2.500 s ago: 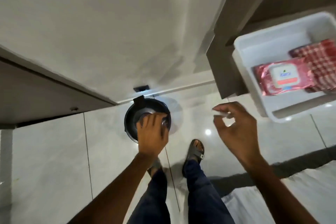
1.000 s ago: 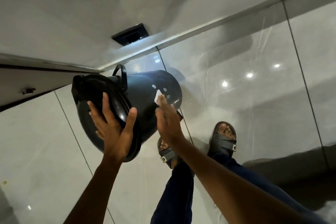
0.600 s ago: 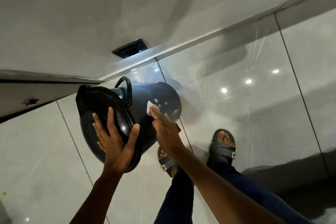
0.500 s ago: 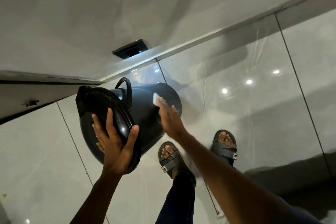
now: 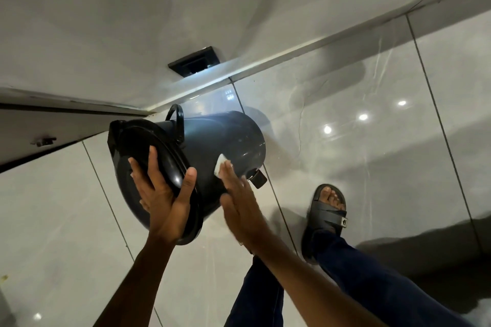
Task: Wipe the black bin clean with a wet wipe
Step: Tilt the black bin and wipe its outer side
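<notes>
Head view: one black bin (image 5: 220,138) hangs tilted over the floor (image 5: 345,87). Two hands: left hand (image 5: 164,199), grip splayed apart, braces its lid (image 5: 132,146); right hand (image 5: 239,202), fingers straight, presses one wet wipe (image 5: 219,166) flat against the bin's side. One sandal (image 5: 328,207) stands nearby

Most of the wipe (image 5: 220,166) sits under the fingertips of the right hand (image 5: 239,202), only a white corner showing. The bin (image 5: 220,141) has its inside shut off by the lid (image 5: 148,156), whose lower middle is covered by the left hand (image 5: 164,194). Both forearms run off the bottom edge, the foot of the left leg (image 5: 255,300) is behind the right forearm, and the black fitting (image 5: 195,62) low on the wall and the small metal piece (image 5: 43,141) on the left panel are too small to identify.
</notes>
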